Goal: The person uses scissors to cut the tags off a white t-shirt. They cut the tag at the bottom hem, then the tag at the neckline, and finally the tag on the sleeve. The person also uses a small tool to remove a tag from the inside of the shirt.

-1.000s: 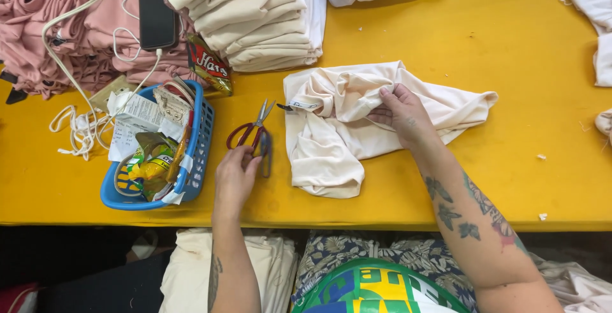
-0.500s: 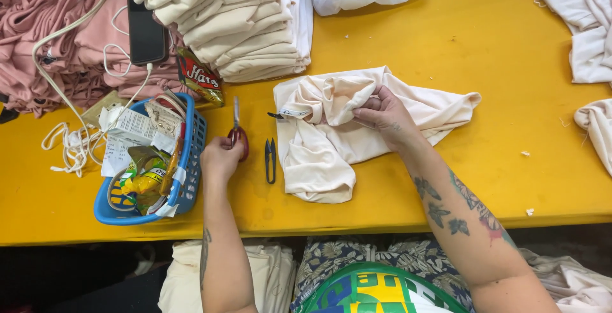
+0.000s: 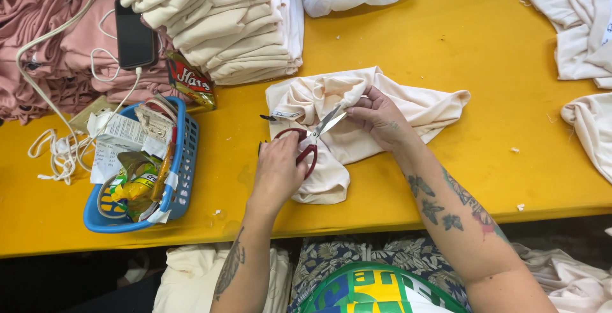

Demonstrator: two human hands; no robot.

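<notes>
Forearms enter from the lower edge, both tattooed, and converge on a cream garment (image 3: pixel 357 128) lying crumpled at the middle of the yellow table (image 3: pixel 484 51). Left hand (image 3: pixel 278 171) is closed around the red handles of the scissors (image 3: pixel 312 139), knuckles up, wrist straight and resting low over the cloth; the blades stand slightly apart and point up and to the right. Right hand (image 3: pixel 381 118) pinches a raised fold of the garment between thumb and fingertips, just beside the blade tips, with the wrist bent inward and the forearm angled across the table edge. The step in hand appears to be trimming at that fold. Done well, it calls for the pinched cloth to be kept taut and lifted clear of the layers beneath, for only the blade tips to be used, and for the right fingers to sit behind the cutting line, not across it. A small black tool (image 3: pixel 268 118) lies on the table at the garment's left edge. Further left sits a blue basket (image 3: pixel 185 160) of packets and papers; beyond it, a snack bag (image 3: pixel 189 80), a phone (image 3: pixel 134 36) on pink cloth, and a stack (image 3: pixel 217 20) of folded cream garments.
</notes>
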